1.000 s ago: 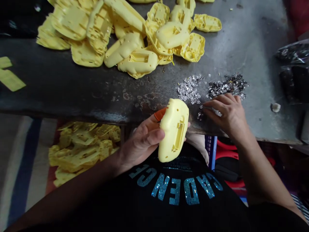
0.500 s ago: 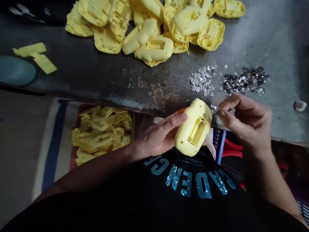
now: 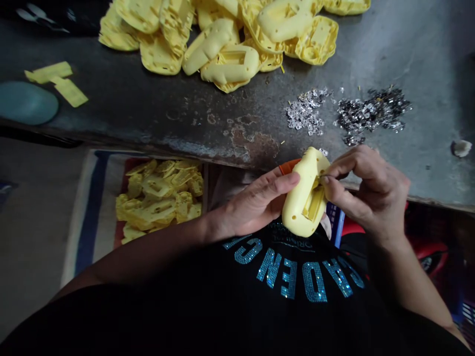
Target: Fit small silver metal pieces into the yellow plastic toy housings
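Note:
My left hand (image 3: 265,200) grips a yellow plastic casing (image 3: 302,202) from its left side, thumb on top, with an orange band (image 3: 288,167) showing by a finger. The casing is tilted, its long rectangular slot facing up. At the upper end of that slot, my right hand (image 3: 361,190) pinches a small dark thin piece (image 3: 325,176) between thumb and forefinger. It looks like one of the small metal contact plates, but its shape is mostly hidden. Beyond the hands lie two piles of small shiny metal plates, one silver (image 3: 305,112) and one darker (image 3: 373,112).
Several yellow casings (image 3: 230,66) are heaped on the far part of the metal table (image 3: 148,113). More yellow parts (image 3: 163,195) fill a box below the table at left. A bluish rounded object (image 3: 27,103) and yellow strips (image 3: 70,91) lie on the left.
My right hand has moved left, bringing the pinched piece from beside the casing to its slot. The casing has shifted slightly right and turned in my left hand.

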A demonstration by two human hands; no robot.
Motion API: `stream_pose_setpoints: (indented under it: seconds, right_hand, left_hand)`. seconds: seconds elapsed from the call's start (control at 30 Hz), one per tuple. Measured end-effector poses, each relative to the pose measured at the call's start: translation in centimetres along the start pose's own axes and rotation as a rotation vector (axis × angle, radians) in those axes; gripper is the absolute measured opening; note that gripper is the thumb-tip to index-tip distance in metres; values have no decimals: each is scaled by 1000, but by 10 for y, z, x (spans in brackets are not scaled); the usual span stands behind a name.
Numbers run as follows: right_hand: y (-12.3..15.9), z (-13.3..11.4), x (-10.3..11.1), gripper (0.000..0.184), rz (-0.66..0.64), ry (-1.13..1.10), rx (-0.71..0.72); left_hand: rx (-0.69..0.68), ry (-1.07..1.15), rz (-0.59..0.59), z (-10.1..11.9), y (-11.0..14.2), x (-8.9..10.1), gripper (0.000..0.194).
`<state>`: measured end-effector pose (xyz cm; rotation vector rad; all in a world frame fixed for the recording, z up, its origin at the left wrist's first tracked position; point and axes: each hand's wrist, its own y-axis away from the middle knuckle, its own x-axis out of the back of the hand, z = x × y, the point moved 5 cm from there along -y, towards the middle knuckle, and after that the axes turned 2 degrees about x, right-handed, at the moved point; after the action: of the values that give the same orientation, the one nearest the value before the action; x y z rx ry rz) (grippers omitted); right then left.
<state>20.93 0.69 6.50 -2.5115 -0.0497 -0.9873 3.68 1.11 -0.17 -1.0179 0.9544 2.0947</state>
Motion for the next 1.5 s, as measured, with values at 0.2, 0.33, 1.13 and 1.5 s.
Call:
stream_pose_setpoints:
  seconds: [0.2, 0.33, 1.13, 1.5]
  right_hand:
    - [9, -13, -6, 14, -23, 383, 94]
    - [19, -17, -3, 10, -21, 447, 151]
    - [4, 3, -10, 42, 90, 88, 82]
    - [-56, -12, -45, 41, -81, 95, 347]
  left_hand:
    - [-34, -22, 111, -4, -3, 12, 50]
    - [-43, -11, 106, -4, -2, 14, 49]
    - [-379, -958, 217, 29, 40, 16, 53]
    - [-443, -507, 448, 48, 57, 60, 60]
